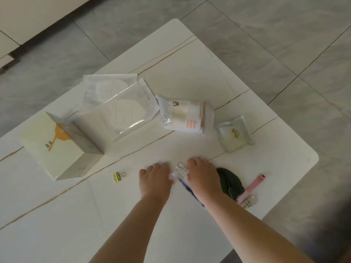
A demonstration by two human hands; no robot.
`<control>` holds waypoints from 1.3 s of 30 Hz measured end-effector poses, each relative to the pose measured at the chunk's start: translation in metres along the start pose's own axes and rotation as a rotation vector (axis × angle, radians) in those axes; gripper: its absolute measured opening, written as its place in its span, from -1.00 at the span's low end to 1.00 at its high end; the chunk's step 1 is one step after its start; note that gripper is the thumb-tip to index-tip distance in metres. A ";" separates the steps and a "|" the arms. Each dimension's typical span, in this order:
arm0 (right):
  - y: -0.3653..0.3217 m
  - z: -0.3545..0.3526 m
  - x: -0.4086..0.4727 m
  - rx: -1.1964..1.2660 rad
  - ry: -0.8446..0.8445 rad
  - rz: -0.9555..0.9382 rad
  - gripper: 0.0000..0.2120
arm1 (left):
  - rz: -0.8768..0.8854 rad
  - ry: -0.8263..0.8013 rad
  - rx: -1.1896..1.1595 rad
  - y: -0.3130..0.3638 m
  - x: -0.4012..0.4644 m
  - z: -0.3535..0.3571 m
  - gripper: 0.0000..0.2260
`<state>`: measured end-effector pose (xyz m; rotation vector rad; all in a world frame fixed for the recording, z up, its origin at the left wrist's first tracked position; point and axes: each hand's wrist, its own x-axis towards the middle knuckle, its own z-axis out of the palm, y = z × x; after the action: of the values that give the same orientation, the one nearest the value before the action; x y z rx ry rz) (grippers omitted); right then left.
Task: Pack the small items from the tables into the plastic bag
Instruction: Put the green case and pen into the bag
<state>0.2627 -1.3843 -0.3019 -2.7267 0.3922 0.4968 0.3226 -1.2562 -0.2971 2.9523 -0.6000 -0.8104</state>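
A clear binder clip [180,168] with wire handles lies on the white table [190,76] between my two hands. My left hand [154,180] has its fingers curled down, its fingertips against the clip's pale body. My right hand [202,175] pinches the wire handles from the right side. A yellow binder clip [118,176] lies apart, to the left of my left hand. Two flat clear plastic bags [123,112] lie overlapping at the back left. Under my right wrist a dark blue fuzzy item [187,187] shows only partly.
A dark pouch [231,182], a pink stick-shaped item [255,184] and a clear hair clip [248,201] lie to the right. A cotton-pad packet [187,117] and a small sachet [235,134] lie further back. A cream box [53,147] stands at the left. Grey tiled floor surrounds the table.
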 end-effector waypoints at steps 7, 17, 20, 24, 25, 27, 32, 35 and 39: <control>0.018 -0.032 -0.022 0.004 -0.026 0.135 -0.74 | -0.275 -0.134 -0.331 0.002 -0.014 -0.022 -0.73; 0.080 -0.054 -0.079 -0.046 -0.082 0.465 -0.75 | -0.331 -0.340 -0.481 0.061 -0.037 -0.019 -0.68; 0.097 -0.047 -0.086 0.076 -0.061 0.595 -0.66 | -0.462 -0.335 -0.520 0.073 -0.038 -0.009 -0.61; 0.107 -0.034 -0.087 0.165 -0.051 0.701 -0.58 | -0.609 -0.297 -0.548 0.079 -0.039 0.004 -0.62; 0.108 -0.031 -0.087 0.166 -0.055 0.711 -0.58 | -0.610 -0.296 -0.537 0.079 -0.039 0.007 -0.63; 0.107 -0.026 -0.086 0.165 -0.076 0.729 -0.60 | -0.582 -0.300 -0.489 0.079 -0.038 0.011 -0.67; 0.106 -0.018 -0.077 0.211 -0.051 0.762 -0.67 | -0.552 -0.300 -0.376 0.085 -0.026 0.015 -0.78; 0.105 -0.016 -0.072 0.257 -0.025 0.752 -0.74 | -0.494 -0.304 -0.374 0.090 -0.019 0.015 -0.79; 0.106 -0.020 -0.074 0.332 0.056 0.708 -0.78 | -0.366 -0.264 -0.402 0.101 -0.020 0.015 -0.73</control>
<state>0.1676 -1.4724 -0.2857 -2.2247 1.3400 0.4686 0.2632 -1.3414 -0.2881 2.6270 0.1081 -1.1964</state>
